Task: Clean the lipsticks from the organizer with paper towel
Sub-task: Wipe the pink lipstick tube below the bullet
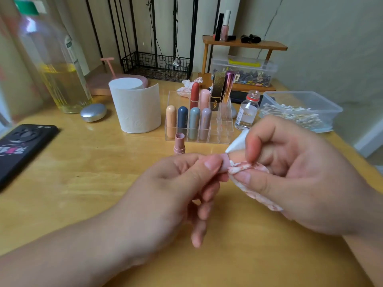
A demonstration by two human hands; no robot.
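Note:
My left hand pinches a small pink lipstick piece between thumb and forefinger; most of it is hidden. My right hand grips a pink-stained paper towel against that piece. A pink lipstick base stands upright on the wooden table just in front of the clear acrylic organizer. Several capped lipsticks stand in the organizer, among them a peach one, a navy one and a red one.
A paper towel roll stands left of the organizer. A small glass bottle and a tub of cotton swabs sit to its right. A phone, a silver compact and a big oil bottle are at left.

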